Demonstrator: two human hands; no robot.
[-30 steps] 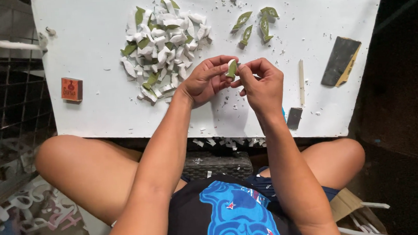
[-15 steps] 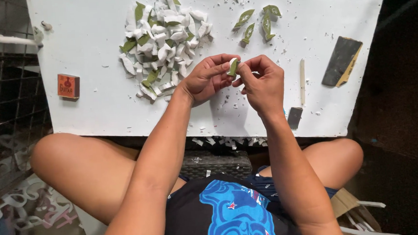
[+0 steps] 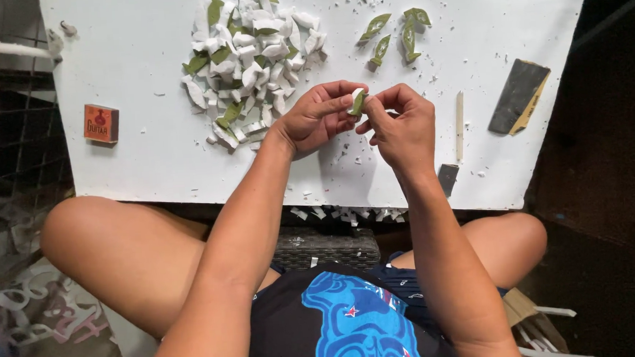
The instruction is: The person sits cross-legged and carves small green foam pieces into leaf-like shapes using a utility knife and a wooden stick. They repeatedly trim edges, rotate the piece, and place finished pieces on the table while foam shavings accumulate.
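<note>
A small green-and-white piece (image 3: pixel 357 102) is pinched between the fingertips of both hands above the white board (image 3: pixel 139 101). The left hand (image 3: pixel 318 117) is curled around it from the left with thumb and forefinger closed on it, and the right hand (image 3: pixel 401 123) is closed on it from the right. Just beyond the left hand a heap of white and green pieces (image 3: pixel 253 55) is spread on the board, and a few finished green leaf shapes (image 3: pixel 393 33) are laid apart beyond the right hand. A small orange box (image 3: pixel 101 123), a thin white stick (image 3: pixel 459 115), a dark sanding block (image 3: pixel 518 97) and a small grey blade (image 3: pixel 448 177) are also seen on the board, with white chips scattered about. Dark floor is seen around the board.
</note>
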